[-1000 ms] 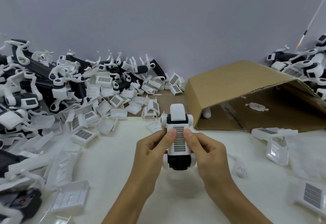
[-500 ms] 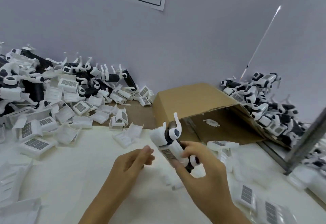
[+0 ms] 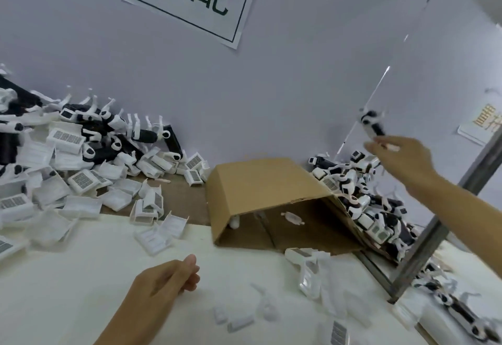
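Head: toy robot (image 3: pixel 372 126) well above pile (image 3: pixel 361 203)

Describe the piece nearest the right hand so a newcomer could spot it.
Find the cardboard box on its side. Right of it lies a heap of black-and-white toys. Above it, by the right hand, is a single toy, the only one off the table.

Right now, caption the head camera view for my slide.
Right hand reaches over the toy pile, black-and-white toy at its fingertips; left hand hovers empty above the table.
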Demonstrator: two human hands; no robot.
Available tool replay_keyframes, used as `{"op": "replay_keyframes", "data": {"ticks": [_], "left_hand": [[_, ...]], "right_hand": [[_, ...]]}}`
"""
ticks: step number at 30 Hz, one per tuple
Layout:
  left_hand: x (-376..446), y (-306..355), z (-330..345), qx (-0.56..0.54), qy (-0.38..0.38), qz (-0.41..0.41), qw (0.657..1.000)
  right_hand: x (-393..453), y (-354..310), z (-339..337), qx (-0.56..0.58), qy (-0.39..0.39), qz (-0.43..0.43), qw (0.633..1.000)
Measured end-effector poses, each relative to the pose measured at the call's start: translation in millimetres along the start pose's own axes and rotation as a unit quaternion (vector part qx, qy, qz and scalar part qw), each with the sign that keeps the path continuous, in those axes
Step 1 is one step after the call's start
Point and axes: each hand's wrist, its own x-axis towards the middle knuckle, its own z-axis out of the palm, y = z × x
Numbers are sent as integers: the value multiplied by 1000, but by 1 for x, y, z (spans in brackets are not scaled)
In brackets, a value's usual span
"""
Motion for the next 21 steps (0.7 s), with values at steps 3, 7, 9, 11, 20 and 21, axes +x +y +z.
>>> {"op": "replay_keyframes", "data": {"ticks": [3, 7, 9, 11, 20, 21], "left_hand": [[1, 1, 0, -13, 12, -9, 1000], [4, 1, -4, -49, 57, -16, 997], [4, 3, -7, -67, 96, -20, 993], [1, 7, -15, -77, 152, -21, 985], [-7, 24, -46, 19, 338, 11, 941], [-4, 28, -49, 21, 368, 23, 929]], "right_hand": [[-48, 1, 42, 51, -99, 27, 993], [-132, -21, 125, 293, -264, 102, 913], [-176, -42, 167, 398, -311, 155, 849], [-216, -65, 200, 488, -326, 203, 784], [-259, -75, 246, 523, -279, 186, 784], [-258, -74, 248, 525, -282, 187, 781]]}}
